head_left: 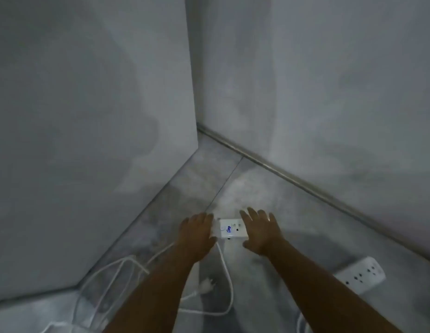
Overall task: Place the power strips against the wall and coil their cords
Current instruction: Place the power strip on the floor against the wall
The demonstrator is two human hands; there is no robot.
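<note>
Both hands frame a white power strip (229,229) lying flat on the grey floor (269,193), out from the corner and well apart from the wall (329,92) with the metal skirting. This looks like a two-sided hold for sliding or lifting it toward that wall. The left hand (198,233) lies over the strip's left end, fingers bent down around its edge, apparently touching it. The right hand (261,233) is spread flat, fingers apart, over the right end, gripping nothing; contact is unclear. The white cord (227,267) trails loose and uncoiled toward the person. A second power strip (362,275) rests nearer the right wall.
</note>
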